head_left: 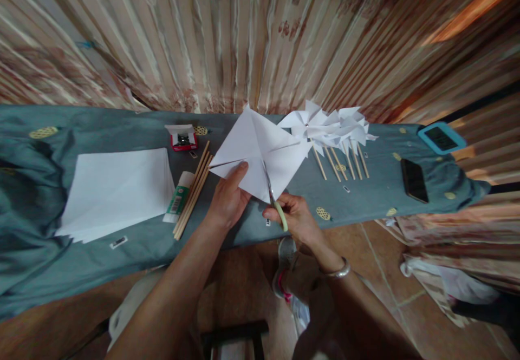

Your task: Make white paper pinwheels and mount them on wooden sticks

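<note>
My left hand (231,196) grips a square white sheet of paper (239,138) by its lower left part, thumb on top. The sheet is turned corner-up, with crease lines and slits running in from its left and right corners. In my right hand (296,214) is a pair of scissors (278,213) with pale green handles. Its blades lie at the sheet's lower corner, pointing toward the centre. Several white paper pinwheels (312,122) on wooden sticks lie just to the right, partly behind the sheet.
On the green cloth (134,262) lie a stack of white paper (122,187), a glue stick (179,197), wooden sticks (193,197) and a small red box (183,139). To the right are a black phone (414,180) and a blue-framed device (442,137). A pleated curtain (244,40) hangs behind.
</note>
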Tool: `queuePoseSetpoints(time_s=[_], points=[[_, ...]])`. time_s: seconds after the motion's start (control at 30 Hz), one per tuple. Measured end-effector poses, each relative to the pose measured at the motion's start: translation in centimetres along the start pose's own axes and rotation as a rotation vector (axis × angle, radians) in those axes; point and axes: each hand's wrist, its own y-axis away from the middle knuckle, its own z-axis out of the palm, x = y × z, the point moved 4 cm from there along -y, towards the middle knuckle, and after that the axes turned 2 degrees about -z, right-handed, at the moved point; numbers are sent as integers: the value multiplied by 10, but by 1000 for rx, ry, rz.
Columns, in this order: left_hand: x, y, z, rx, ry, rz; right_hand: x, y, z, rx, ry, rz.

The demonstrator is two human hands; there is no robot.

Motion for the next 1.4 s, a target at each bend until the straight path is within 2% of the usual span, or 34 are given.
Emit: queuePoseSetpoints(time_s=[0.63,0.83,1.4], points=[[2,-1,1,20,13,17,0,-1,2,51,-69,34],[1,0,0,6,-18,12,-7,-2,2,60,-72,59],[-3,0,-1,34,0,-2,-4,-1,2,56,-72,26]])
